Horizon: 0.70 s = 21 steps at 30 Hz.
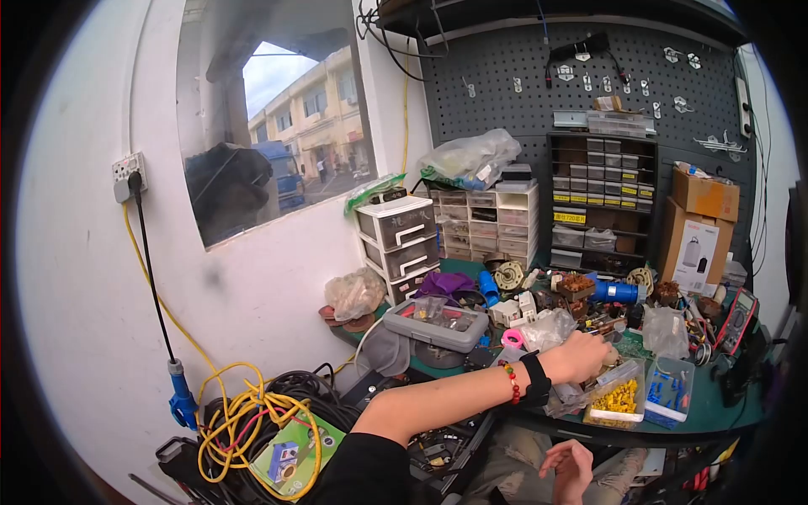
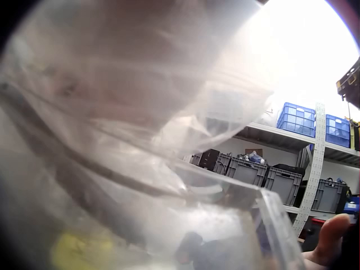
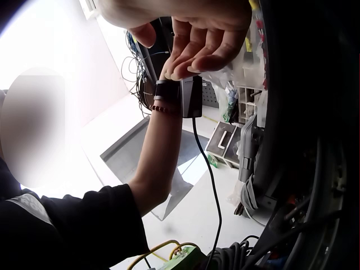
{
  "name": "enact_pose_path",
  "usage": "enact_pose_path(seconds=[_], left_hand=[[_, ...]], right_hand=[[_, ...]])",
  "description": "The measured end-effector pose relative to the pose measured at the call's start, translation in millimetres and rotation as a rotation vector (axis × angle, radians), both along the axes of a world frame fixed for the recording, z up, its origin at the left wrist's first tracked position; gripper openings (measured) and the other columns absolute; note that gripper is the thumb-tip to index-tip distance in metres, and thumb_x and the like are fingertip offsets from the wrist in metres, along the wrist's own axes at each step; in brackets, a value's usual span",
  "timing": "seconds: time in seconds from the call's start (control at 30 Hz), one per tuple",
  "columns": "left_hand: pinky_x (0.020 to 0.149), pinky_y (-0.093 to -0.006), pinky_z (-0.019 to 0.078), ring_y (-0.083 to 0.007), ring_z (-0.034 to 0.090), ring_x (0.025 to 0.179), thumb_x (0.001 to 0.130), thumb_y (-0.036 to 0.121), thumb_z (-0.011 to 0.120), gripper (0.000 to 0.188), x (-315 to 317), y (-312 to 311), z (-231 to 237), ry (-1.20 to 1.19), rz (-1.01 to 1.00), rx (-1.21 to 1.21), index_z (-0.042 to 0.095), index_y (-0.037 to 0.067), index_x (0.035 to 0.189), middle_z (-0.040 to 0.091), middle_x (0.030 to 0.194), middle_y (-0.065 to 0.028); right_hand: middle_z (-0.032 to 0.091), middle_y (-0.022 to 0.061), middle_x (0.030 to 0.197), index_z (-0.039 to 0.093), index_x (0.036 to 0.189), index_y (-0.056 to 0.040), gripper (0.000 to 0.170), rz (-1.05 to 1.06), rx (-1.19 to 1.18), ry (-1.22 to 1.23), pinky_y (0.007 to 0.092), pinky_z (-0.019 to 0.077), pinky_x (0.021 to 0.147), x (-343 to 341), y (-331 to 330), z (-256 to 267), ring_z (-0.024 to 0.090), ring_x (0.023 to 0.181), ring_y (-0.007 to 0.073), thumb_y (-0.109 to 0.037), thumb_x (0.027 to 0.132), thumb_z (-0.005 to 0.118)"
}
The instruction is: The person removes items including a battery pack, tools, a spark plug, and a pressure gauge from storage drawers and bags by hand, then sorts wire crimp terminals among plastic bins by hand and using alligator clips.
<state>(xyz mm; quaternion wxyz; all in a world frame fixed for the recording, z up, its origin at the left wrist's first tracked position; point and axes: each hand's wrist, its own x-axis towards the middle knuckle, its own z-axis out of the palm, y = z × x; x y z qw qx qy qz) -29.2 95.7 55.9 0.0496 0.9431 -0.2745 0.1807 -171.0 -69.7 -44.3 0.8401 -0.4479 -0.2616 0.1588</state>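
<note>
Left grip [image 1: 581, 358] near boxed yellow pieces [image 1: 620, 398], right grip [image 1: 570, 469] over jeans [image 1: 518, 454].

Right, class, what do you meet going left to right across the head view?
Wall socket, blue cable connector, green printed box, gray case, pink ring, clear bin of yellow parts, clear bin of blue parts, red-edged multimeter.

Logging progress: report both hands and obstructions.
Left hand by clear plastic box of yellow parts, grip unclear. Right hand low, holding nothing visible. Crumpled translucent plastic bag close to left hand.
</note>
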Motion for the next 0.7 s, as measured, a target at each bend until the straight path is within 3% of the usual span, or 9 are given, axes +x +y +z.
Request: enact_pose_path(seconds=[0.07,0.3,0.4,0.63,0.7], left_hand=[[0.07,-0.0458,0.0504,-0.0373,0.065,0.082,0.07,0.01,0.069,0.031,-2,2,-1,-0.024,-0.05,-0.022,0.062,-0.002,0.098,0.064,0.091,-0.0197],[0.071,-0.0457,0.05,-0.0381,0.064,0.085,0.07,0.009,0.069,0.027,-1,-2,1,0.045,-0.008,0.001,0.064,-0.001,0.094,0.063,0.089,-0.0207],[0.074,-0.0425,0.0498,-0.0344,0.065,0.086,0.069,0.013,0.071,0.025,1,-5,-3,-0.031,-0.007,-0.011,0.063,0.0,0.088,0.065,0.086,-0.0173],[0.075,-0.0464,0.0494,-0.0401,0.062,0.091,0.08,0.023,0.071,0.032,1,-30,6,0.074,-0.049,-0.04,0.061,-0.005,0.091,0.061,0.092,-0.0218],[0.08,-0.0456,0.0495,-0.0415,0.062,0.093,0.081,0.023,0.07,0.032,7,-36,8,0.178,-0.009,0.001,0.061,-0.006,0.092,0.061,0.094,-0.0226]], right_hand=[[0.061,0.0087,0.069,0.062,0.093,0.0043,0.045,0.011,-0.023,0.051,0.0253,0.0444,0.056,0,4,-8,0.058,0.058,0.0146,-0.037,0.099,0.045],[0.061,0.0078,0.069,0.062,0.093,0.0025,0.04,0.082,-0.102,0.13,0.025,0.0461,0.054,-5,17,-23,0.058,0.059,0.0136,-0.034,0.099,0.047],[0.062,0.0079,0.069,0.063,0.093,0.0029,0.04,0.104,-0.099,0.131,0.0243,0.0464,0.054,-9,22,-26,0.059,0.059,0.0135,-0.034,0.099,0.048],[0.062,0.0084,0.069,0.065,0.09,0.0032,0.04,0.135,-0.115,0.164,0.025,0.0482,0.055,-9,24,-27,0.06,0.06,0.0138,-0.033,0.098,0.049],[0.06,0.0181,0.059,0.061,0.08,0.0117,0.052,0.013,-0.141,0.113,0.0299,0.048,0.048,-4,31,-38,0.059,0.048,0.0232,-0.038,0.087,0.05]])
